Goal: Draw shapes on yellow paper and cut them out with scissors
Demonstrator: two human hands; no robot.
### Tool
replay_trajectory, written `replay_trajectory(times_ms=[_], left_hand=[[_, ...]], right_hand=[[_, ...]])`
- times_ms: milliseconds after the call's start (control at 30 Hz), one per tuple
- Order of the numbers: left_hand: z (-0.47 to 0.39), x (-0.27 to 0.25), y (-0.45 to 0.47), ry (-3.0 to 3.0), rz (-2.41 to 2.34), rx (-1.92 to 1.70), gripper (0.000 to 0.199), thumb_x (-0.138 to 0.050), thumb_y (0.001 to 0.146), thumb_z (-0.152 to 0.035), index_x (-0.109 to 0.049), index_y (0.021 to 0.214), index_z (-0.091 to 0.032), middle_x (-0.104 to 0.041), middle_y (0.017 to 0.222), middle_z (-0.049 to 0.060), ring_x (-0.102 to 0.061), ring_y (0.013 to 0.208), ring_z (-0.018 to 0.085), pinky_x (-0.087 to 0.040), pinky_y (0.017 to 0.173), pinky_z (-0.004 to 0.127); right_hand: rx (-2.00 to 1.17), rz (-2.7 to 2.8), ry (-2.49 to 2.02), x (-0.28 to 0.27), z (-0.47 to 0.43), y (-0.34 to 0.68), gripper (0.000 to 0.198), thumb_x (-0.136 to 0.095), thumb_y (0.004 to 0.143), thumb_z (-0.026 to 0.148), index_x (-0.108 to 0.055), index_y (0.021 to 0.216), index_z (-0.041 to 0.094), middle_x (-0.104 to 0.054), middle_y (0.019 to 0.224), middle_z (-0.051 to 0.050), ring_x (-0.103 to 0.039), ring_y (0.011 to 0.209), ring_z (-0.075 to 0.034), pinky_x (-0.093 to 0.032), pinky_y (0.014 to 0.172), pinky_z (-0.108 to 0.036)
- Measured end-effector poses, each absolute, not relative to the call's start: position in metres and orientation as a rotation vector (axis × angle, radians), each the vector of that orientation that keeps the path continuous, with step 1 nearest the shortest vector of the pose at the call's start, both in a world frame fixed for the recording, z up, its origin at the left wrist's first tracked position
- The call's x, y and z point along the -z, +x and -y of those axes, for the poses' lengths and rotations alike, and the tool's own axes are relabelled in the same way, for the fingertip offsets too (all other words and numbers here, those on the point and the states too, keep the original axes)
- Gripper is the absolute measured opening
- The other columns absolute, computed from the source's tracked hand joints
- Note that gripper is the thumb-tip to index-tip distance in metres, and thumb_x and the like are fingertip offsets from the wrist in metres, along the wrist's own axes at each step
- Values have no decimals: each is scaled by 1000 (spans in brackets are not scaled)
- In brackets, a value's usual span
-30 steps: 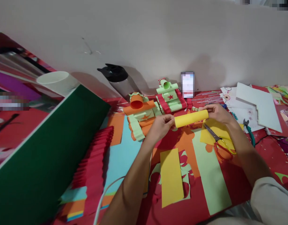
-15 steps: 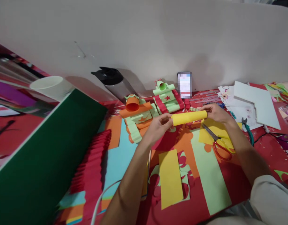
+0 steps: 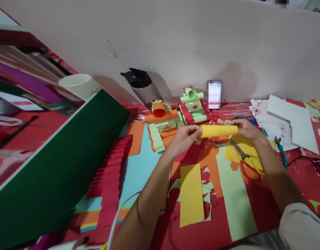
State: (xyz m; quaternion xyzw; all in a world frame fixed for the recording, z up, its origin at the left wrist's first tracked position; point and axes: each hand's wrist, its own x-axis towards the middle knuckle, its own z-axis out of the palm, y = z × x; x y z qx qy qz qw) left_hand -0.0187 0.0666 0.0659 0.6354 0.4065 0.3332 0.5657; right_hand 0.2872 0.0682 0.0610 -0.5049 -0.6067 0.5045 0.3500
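Both my hands hold a yellow paper roll (image 3: 219,130) level above the table. My left hand (image 3: 185,138) pinches its left end and my right hand (image 3: 245,128) grips its right end. Just below the roll lie red-handled scissors (image 3: 247,160) on a yellow sheet (image 3: 240,147). Behind my left hand stand two paper tank models, an orange and green one (image 3: 161,125) and a green and red one (image 3: 194,108). Nearer to me lie a yellow strip (image 3: 191,194) and a pale green strip (image 3: 234,198) on the red surface.
A large dark green sheet (image 3: 55,170) leans at the left, with a pleated red paper stack (image 3: 111,170) beside it. A white cup (image 3: 79,85), a black-lidded flask (image 3: 140,85) and a phone (image 3: 214,94) stand by the wall. White card (image 3: 295,119) and teal pliers (image 3: 281,149) lie at the right.
The view has shifted a little, so things sit further right in the picture. The yellow roll now lies more level between my hands, which keep their grip on both ends.
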Motion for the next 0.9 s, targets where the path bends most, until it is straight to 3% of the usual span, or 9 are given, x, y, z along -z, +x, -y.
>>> replay_trajectory(times_ms=[267,533,767,900], left_hand=[[-63,-67,-16,1751,-1029,-769,42,-52,98,-50,-55,69,-20,-62,65,1,-56,60,15,-39,59,28],[-61,-74,-14,1702,-1016,-844,31,-59,93,-47,-69,86,-18,-64,70,0,-58,62,15,-45,60,27],[-59,-79,-14,1649,-980,-859,36,-62,91,-53,-68,81,-19,-63,66,0,-58,61,15,-47,58,26],[-56,-79,-11,1675,-981,-875,35,-60,93,-50,-64,76,-20,-62,64,0,-59,60,15,-45,59,27]], right_hand=[[-1355,1574,-1300,-65,-64,279,29,-86,65,33,-84,88,16,-76,81,-4,-68,76,-19,-51,68,-27],[-1439,1603,-1333,-56,-68,282,29,-82,60,27,-83,86,15,-68,69,0,-55,63,-13,-43,60,-25],[-1595,1607,-1270,-57,-64,284,35,-78,67,26,-81,101,18,-68,72,0,-54,58,-12,-43,56,-24],[-1492,1597,-1271,-56,-63,282,34,-81,69,32,-81,101,19,-67,70,-1,-58,58,-15,-45,55,-26]])
